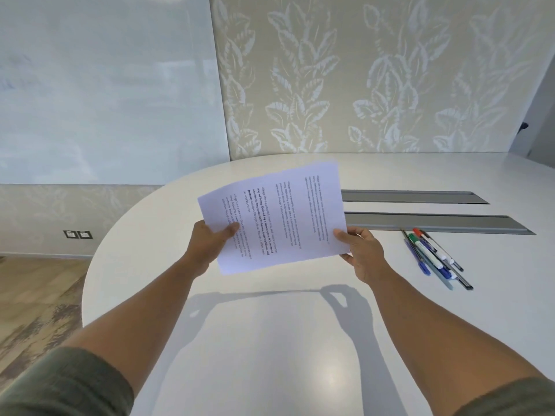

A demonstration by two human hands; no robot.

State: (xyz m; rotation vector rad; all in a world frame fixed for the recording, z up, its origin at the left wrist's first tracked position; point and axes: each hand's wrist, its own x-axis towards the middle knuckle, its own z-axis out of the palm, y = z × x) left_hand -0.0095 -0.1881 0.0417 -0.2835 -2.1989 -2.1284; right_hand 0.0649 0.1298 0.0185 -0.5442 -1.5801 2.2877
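Note:
A printed white sheet of paper (279, 217) is held in the air above the white table (270, 340), its text lines running sideways to me. My left hand (210, 243) pinches its lower left edge, thumb on top of the page. My right hand (365, 253) pinches its lower right corner, thumb on top as well. The far edge of the sheet looks slightly blurred. Whether it is one sheet or more I cannot tell.
Several pens and markers (432, 255) lie in a bunch on the table to the right of my right hand. Two grey cable slots (420, 223) run across the table behind them. A glass whiteboard (105, 85) and leaf-patterned wall stand beyond; wooden floor shows at left.

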